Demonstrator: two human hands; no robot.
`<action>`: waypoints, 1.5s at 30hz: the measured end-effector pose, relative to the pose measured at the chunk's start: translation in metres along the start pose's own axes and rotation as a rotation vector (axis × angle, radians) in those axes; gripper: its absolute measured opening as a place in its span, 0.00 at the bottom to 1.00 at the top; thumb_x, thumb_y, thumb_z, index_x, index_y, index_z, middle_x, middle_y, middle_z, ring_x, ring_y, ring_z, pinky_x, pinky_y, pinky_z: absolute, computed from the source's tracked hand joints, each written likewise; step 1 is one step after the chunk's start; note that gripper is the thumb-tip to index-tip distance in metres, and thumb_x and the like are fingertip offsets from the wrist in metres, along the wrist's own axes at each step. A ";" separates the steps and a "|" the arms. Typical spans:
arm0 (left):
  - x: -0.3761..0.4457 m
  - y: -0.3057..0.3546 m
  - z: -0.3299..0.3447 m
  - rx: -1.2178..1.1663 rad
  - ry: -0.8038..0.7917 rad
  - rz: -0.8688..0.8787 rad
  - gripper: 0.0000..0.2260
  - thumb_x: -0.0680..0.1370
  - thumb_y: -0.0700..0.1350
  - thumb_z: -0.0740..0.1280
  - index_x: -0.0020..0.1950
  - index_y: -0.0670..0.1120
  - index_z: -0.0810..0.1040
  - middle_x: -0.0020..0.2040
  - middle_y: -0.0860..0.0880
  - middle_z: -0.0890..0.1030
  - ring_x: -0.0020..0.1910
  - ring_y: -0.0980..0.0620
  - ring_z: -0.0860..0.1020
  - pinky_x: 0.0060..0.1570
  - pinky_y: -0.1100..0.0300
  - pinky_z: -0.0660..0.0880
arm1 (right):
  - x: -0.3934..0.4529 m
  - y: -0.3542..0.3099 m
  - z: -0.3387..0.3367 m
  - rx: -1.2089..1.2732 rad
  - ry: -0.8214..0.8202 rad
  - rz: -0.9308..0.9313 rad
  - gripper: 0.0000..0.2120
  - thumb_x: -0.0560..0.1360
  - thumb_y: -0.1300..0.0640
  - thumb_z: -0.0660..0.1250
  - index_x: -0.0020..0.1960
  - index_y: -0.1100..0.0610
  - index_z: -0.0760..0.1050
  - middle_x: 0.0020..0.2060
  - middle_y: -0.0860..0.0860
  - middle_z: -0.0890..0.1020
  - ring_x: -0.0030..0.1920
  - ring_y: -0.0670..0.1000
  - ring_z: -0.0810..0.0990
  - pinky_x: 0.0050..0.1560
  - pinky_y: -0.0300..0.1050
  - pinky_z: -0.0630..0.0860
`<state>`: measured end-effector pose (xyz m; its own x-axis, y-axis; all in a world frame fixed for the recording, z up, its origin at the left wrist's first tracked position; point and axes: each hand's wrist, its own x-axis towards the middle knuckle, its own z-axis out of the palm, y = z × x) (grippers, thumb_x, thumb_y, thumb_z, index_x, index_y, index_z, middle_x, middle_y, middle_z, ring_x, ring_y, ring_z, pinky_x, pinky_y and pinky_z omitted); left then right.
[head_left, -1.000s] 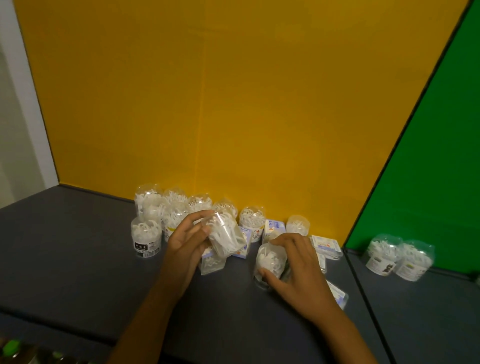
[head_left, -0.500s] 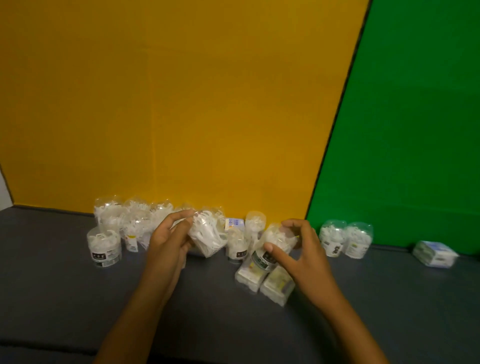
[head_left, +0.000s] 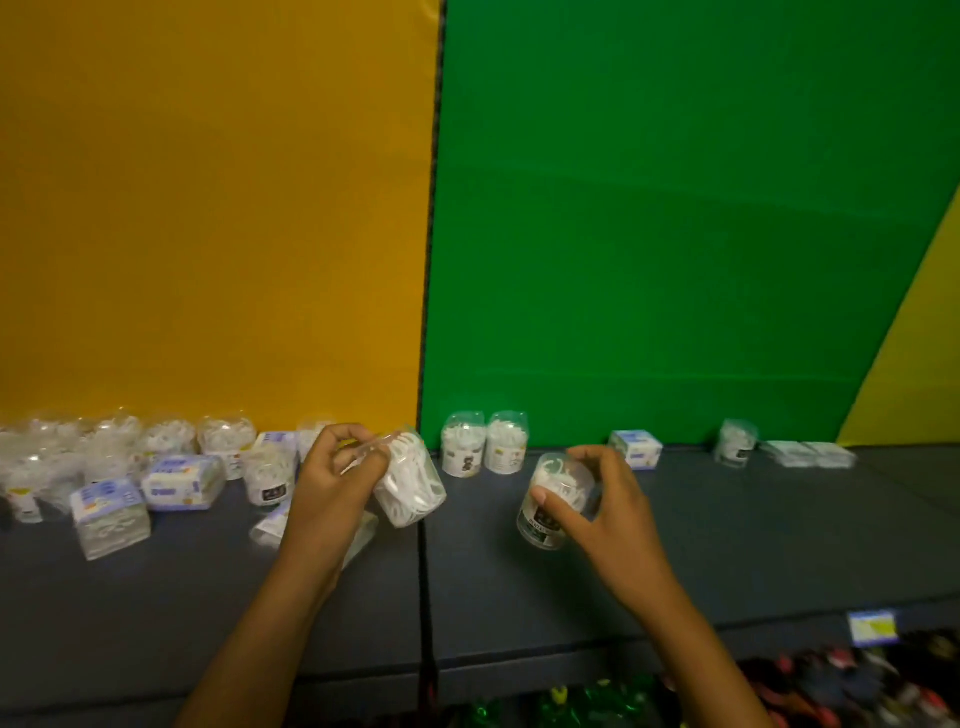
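Clear, glossy plastic tubs (head_left: 560, 480) of smooth white plastic picks (head_left: 415, 486), on a matt dark shelf (head_left: 753, 545).

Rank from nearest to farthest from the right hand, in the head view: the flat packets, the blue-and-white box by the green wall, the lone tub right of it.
1. Blue-and-white box: just behind the right hand, against the green wall.
2. Lone tub: farther right along the wall.
3. Flat packets: farthest right, at the row's end.
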<state>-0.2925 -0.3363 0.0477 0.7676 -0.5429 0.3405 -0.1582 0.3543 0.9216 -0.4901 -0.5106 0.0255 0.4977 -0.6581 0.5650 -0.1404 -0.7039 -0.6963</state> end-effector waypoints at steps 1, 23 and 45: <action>-0.006 -0.001 0.012 0.008 -0.022 0.004 0.17 0.66 0.52 0.70 0.50 0.47 0.74 0.45 0.48 0.82 0.42 0.51 0.79 0.41 0.55 0.74 | -0.002 0.008 -0.013 -0.010 0.006 0.012 0.27 0.65 0.32 0.68 0.57 0.46 0.70 0.53 0.44 0.75 0.57 0.46 0.75 0.56 0.45 0.75; -0.043 -0.029 0.219 0.064 -0.205 0.112 0.08 0.75 0.34 0.67 0.53 0.43 0.79 0.49 0.58 0.83 0.50 0.62 0.80 0.48 0.65 0.78 | -0.023 0.117 -0.197 -0.151 0.137 0.134 0.23 0.68 0.38 0.71 0.58 0.45 0.69 0.55 0.44 0.74 0.58 0.47 0.74 0.57 0.50 0.76; 0.075 -0.119 0.400 0.127 -0.328 0.090 0.15 0.62 0.46 0.70 0.46 0.44 0.73 0.45 0.50 0.80 0.42 0.58 0.79 0.43 0.65 0.76 | 0.105 0.259 -0.250 -0.205 0.163 0.168 0.22 0.70 0.43 0.73 0.59 0.46 0.69 0.54 0.43 0.74 0.57 0.46 0.74 0.57 0.47 0.75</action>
<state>-0.4643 -0.7240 0.0378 0.5102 -0.7364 0.4443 -0.3083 0.3257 0.8938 -0.6878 -0.8288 0.0157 0.3115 -0.7924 0.5245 -0.3876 -0.6099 -0.6913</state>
